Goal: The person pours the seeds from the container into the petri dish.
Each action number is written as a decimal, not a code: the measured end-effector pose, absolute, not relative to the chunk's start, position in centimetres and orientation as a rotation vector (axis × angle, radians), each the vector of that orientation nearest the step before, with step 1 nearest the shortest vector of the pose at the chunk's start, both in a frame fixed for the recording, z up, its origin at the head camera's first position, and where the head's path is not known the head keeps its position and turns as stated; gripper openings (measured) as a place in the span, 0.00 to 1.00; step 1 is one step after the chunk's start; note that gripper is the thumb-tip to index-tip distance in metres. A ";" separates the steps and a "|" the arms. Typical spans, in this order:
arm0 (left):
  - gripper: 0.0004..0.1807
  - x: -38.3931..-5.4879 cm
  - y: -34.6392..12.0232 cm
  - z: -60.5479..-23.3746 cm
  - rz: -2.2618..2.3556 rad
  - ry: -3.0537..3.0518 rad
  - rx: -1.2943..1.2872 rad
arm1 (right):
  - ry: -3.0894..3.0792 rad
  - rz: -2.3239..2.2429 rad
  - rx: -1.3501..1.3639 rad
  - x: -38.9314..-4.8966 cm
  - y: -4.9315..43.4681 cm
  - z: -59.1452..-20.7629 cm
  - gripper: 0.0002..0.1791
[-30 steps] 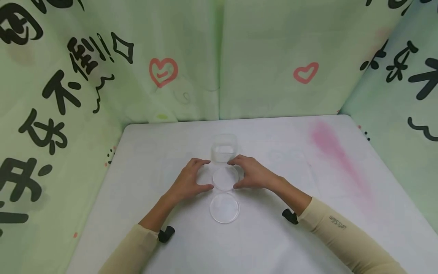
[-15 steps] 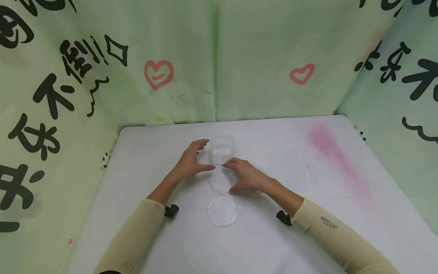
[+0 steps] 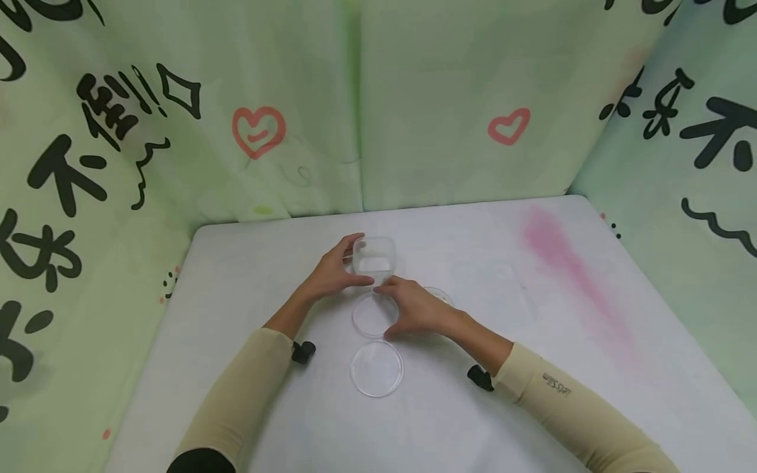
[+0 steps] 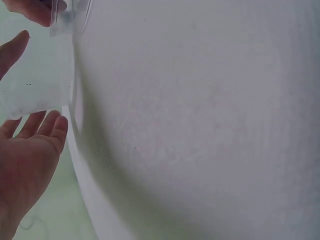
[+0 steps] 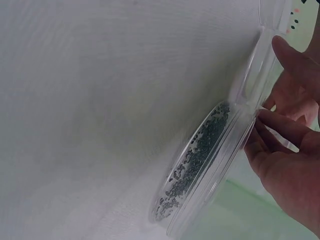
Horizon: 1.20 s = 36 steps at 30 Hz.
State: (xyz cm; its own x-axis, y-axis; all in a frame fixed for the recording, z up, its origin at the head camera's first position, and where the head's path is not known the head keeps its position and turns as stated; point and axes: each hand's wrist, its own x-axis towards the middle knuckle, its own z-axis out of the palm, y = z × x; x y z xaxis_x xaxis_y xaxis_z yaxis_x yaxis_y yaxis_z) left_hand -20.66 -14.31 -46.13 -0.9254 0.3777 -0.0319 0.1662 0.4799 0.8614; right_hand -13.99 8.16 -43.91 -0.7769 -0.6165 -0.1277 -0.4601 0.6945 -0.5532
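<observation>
Square container (image 3: 374, 255), clear-walled, is standing on the white bench (image 3: 473, 420) at the far end of a row, with a middle dish (image 3: 374, 315) just on its near side and a near dish (image 3: 376, 368) beyond that, closest to the person. The left hand (image 3: 332, 273) is lying wide about the container, its fingers at the left side and its thumb before the near wall; whether the thumb is touching cannot be told. The right hand (image 3: 416, 306) is holding the middle dish from the right, thumb at the near rim and fingertips at the far rim. The step in hand appears to be one of positioning, the right hand seemingly steadying the dish while the left is minding the container. The next move would probably be calling for light, even contact on opposite walls, since thin, smooth plastic may be sliding easily and nudging its neighbour. As to contents, a granule dish (image 3: 441, 295), partly hidden behind the right hand, is apparently the one carrying the loose dark granules (image 5: 196, 159) in the right wrist view; whether a lid is covering it is unclear. The near and middle dishes are showing no visible filling, and the container's contents, if any, are remaining indistinct through its cloudy-looking walls.
</observation>
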 end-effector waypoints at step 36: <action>0.53 -14.6 -22.2 -43.7 1.288 2.840 0.602 | 2.617 -0.744 -0.881 -14.3 8.2 -44.1 0.47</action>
State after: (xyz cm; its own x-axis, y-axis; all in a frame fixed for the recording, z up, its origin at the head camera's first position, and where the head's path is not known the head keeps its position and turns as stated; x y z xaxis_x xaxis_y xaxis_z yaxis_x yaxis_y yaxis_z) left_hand -14.57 -22.17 -43.66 -0.9276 0.3246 0.1848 0.3529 0.5993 0.7185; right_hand -14.32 8.23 -44.10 -0.7742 -0.6253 -0.0977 -0.4804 0.6812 -0.5524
